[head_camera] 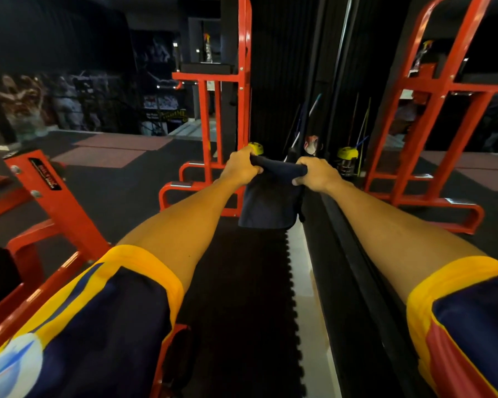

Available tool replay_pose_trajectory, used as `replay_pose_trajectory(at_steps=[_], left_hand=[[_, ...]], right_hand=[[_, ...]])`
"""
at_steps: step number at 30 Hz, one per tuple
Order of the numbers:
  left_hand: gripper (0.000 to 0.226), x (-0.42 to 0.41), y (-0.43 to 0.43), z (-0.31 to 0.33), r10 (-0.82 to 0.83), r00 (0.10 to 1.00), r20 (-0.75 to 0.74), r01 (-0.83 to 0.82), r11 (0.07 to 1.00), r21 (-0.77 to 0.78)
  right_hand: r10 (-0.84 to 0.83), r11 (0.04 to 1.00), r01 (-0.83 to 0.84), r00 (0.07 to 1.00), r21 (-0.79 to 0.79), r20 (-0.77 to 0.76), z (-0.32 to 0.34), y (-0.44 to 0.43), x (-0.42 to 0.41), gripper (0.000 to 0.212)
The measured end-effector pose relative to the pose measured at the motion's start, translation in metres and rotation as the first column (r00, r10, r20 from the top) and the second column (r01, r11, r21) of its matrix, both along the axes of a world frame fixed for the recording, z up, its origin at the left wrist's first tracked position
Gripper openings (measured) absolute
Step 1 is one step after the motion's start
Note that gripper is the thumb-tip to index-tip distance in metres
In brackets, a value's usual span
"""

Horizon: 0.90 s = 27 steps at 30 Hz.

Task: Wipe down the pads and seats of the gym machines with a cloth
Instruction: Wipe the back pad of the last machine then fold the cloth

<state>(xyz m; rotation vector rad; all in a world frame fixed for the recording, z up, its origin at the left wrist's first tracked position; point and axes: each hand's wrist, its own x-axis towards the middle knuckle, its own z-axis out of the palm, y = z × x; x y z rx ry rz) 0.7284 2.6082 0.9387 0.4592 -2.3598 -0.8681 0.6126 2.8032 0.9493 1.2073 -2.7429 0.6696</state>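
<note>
Dark rubber floor (121,182) fills this gym room, with a few pink squares on it. At 12 o'clock I see a tall red machine (213,110), and a spray bottle (208,51) stands on its black pad (206,68). At 9 o'clock is a low red machine (49,193). At 2 o'clock a shiny wall (385,81) that looks like a mirror shows another red frame (431,119). Both bare arms reach straight out, with blue and yellow sleeves (112,311) at the bottom. The cloth (270,202) is dark blue and sits right in the middle of my view, up in the air. The left hand (240,168) holds its top corner at 10 o'clock and the right hand (316,175) holds its top corner at 2 o'clock. The fingers (253,170) of both hands are curled tight and pinch the top edge, which is pulled flat between them. The rest of the cloth hangs down loose. A small yellow thing (256,147) peeks out just behind the left hand.
</note>
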Motion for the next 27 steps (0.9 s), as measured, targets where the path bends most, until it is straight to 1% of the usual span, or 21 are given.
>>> replay_pose_trajectory(at_steps=[5,10,15,18,20,24,27], left_hand=[[0.034,-0.058,-0.032,0.004,0.005,1.000,0.002,-0.005,1.000,0.024],[0.033,-0.139,-0.072,0.015,0.007,1.000,-0.029,-0.006,0.999,0.033],[0.029,-0.223,-0.109,0.018,0.006,0.999,-0.039,-0.006,1.000,-0.016],[0.031,-0.274,-0.132,0.027,0.023,0.997,-0.077,-0.031,0.994,-0.103],[0.029,-0.304,-0.149,0.035,0.031,0.996,-0.088,-0.043,0.990,-0.133],[0.028,-0.367,-0.195,0.044,0.054,0.995,-0.085,-0.062,0.994,-0.090],[0.031,-0.404,-0.234,0.052,0.062,0.994,-0.093,-0.071,0.993,-0.091]], right_hand=[[-0.018,1.000,0.018,1.000,0.015,-0.007,0.009,-0.032,-0.056,0.027],[-0.007,1.000,0.007,1.000,-0.022,-0.004,0.022,-0.073,-0.139,0.029],[0.020,0.997,-0.016,0.998,-0.076,0.051,0.020,-0.113,-0.229,0.021],[0.043,0.992,-0.035,0.997,-0.119,0.065,0.027,-0.140,-0.283,0.023],[0.060,0.991,-0.053,0.997,-0.120,0.058,0.035,-0.160,-0.315,0.024],[0.063,0.989,-0.056,0.997,-0.139,0.043,0.054,-0.208,-0.380,0.024],[0.081,0.983,-0.074,0.996,-0.167,0.039,0.061,-0.253,-0.426,0.027]])
